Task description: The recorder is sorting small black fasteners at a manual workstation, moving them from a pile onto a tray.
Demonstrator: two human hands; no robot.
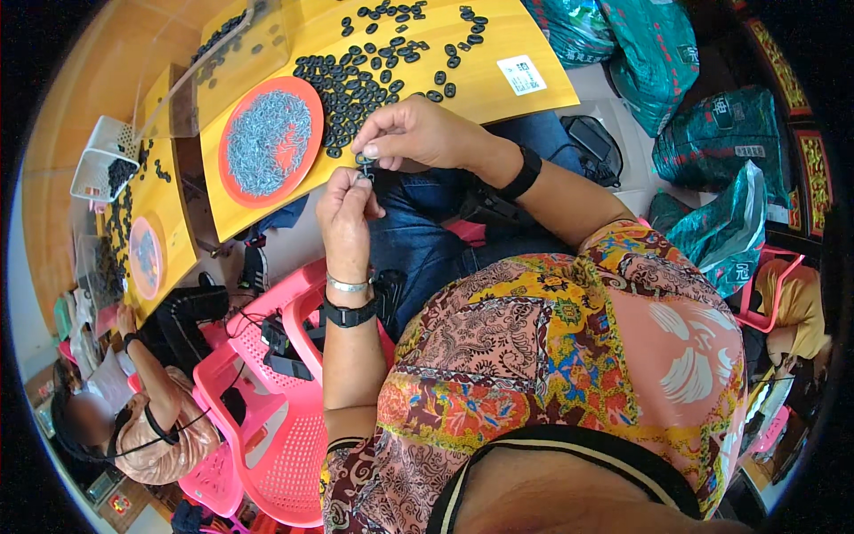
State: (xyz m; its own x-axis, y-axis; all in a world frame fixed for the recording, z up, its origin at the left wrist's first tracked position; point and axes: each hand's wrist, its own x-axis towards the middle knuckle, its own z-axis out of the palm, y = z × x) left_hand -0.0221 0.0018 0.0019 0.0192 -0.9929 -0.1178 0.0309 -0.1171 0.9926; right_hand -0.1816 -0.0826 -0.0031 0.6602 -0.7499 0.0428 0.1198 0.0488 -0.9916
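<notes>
Above the centre of the frame, left hand (345, 209) and right hand (414, 133) meet fingertip to fingertip, both pinching a small dark part (364, 161). The fingers cover much of it, and a greyish bit shows at its lower end; whether that is a separate piece, I cannot tell.

Left of the hands, a red plate (317, 125) on the yellow table (485, 93) holds a heap of silver pieces (258, 156), too fine to tell apart. Black ovals (356, 100) lie scattered beside it, some cut off by the upper edge.

At upper left, glare blurs what lies behind a clear bin (253, 49). Farther down that side, the contents of a smaller pink plate (158, 276) are hard to make out. At lower left sits a co-worker (165, 440), partly hidden by a pink chair (276, 472). Green bags (654, 58) at upper right run out of the frame.
</notes>
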